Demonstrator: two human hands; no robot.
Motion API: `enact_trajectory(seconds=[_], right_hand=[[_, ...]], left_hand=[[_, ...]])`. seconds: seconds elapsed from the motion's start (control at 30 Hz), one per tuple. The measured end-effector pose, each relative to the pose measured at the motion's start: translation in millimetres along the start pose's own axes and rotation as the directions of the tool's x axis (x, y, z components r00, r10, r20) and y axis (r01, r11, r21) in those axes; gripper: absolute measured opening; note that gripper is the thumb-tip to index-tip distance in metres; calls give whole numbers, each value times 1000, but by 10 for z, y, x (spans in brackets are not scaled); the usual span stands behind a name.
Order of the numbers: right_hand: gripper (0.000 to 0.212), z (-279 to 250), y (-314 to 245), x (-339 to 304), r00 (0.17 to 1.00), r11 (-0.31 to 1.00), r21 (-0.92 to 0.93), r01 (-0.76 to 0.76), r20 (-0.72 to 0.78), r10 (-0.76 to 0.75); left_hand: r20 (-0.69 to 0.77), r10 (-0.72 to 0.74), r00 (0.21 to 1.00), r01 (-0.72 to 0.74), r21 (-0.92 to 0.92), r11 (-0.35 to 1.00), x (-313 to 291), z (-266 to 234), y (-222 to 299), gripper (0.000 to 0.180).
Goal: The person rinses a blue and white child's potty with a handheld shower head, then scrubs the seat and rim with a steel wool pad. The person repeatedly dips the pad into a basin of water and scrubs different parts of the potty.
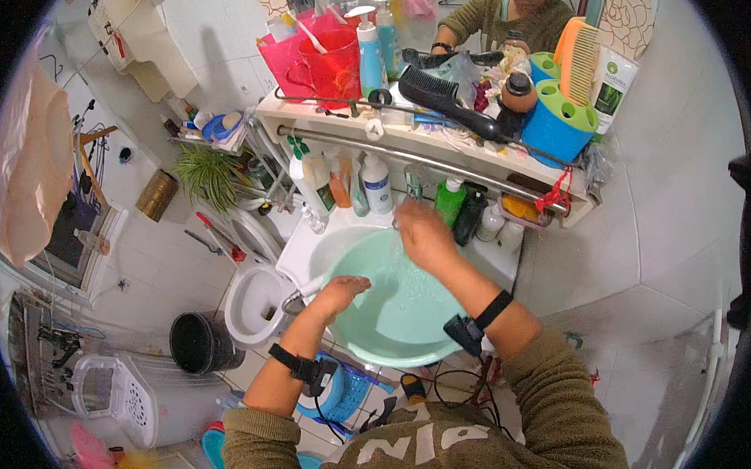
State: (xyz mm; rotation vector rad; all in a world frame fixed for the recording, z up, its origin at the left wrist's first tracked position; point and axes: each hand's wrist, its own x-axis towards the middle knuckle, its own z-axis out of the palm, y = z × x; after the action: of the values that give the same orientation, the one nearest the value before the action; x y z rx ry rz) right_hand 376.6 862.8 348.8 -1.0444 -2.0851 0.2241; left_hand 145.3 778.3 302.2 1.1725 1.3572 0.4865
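Observation:
A pale green plastic basin (363,347) rests on the white sink, holding clear water. A thin stream falls into it just below the chrome tap (414,180). At that tap is my right hand (427,236), its fingers curled in against it and slightly blurred; the hand hides most of the spout. Over the basin's left side hovers my left hand (343,297), empty, fingers stretched out and pointing towards the middle. Both wrists carry black straps with small devices and cables.
Bottles, including a white one (377,183) and a green one (449,201), line the sink's back edge. Above them a shelf (313,121) holds red cups, a black comb and a blue-green holder. Left stand a toilet (249,304) and a black bucket (196,344).

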Motion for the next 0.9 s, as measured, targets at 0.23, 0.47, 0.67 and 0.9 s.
enact_trajectory(seconds=[0.23,0.47,0.67,0.9], right_hand=[[63,-277,31,98,903,900,-400,-173,300,307],[47,-245,-51,-512,940,969,-145,-202,250,234],[45,-146,-444,-1214,818,924,76,-375,496,291],[40,-22,-415,-1429,826,967,-29,-255,513,233]], left_hand=[[-29,155,987,-140,302,943,81,23,-237,42],[-66,20,998,7,379,925,-263,104,-236,36],[-56,281,958,-203,558,805,-703,209,-347,34],[-133,425,895,-222,695,684,-1141,245,-627,36]])
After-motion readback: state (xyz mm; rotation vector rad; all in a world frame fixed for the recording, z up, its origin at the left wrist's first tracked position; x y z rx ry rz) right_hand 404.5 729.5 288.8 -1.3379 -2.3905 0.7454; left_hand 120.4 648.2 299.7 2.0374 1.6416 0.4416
